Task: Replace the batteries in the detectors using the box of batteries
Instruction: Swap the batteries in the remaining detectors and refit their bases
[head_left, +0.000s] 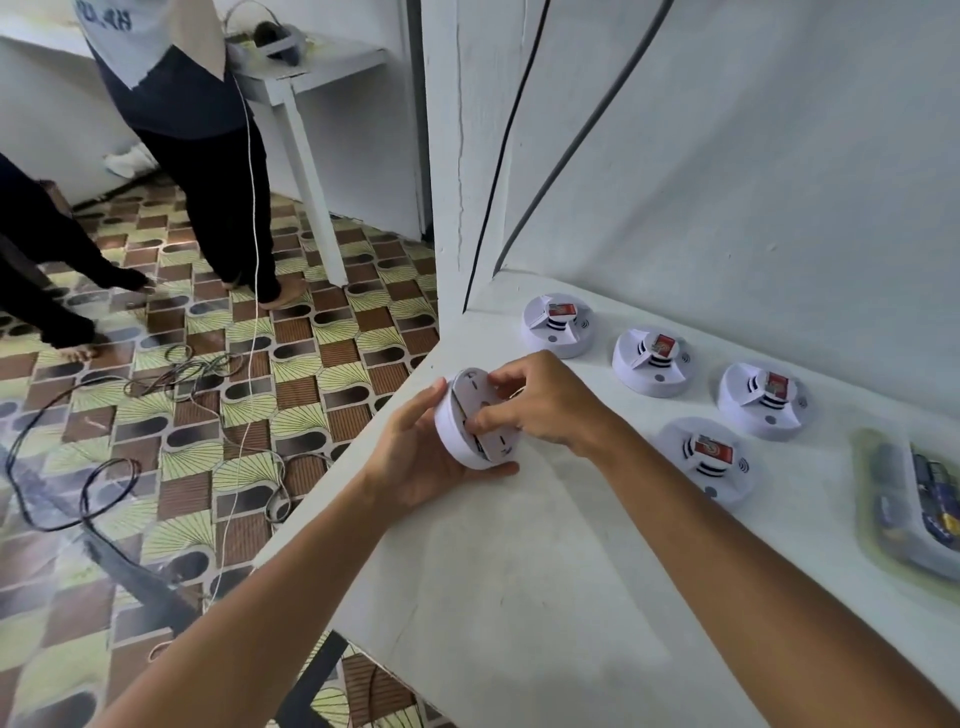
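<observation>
The box of batteries (919, 512) is being cut off and blurred at the white desk's (519, 597) right edge. Left of it, four detectors (709, 460) are lying on the desk. Farther left, a tilted detector (475, 421) is being clasped by the left hand (415, 457) and right hand (540, 402).

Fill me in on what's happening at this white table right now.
A person holds a round white plastic detector tilted on edge at the table's corner, left hand cupping it while the right hand works at its back. Four more white detectors lie on the table, each with a red battery showing. A clear plastic box of batteries sits at the right.
</observation>
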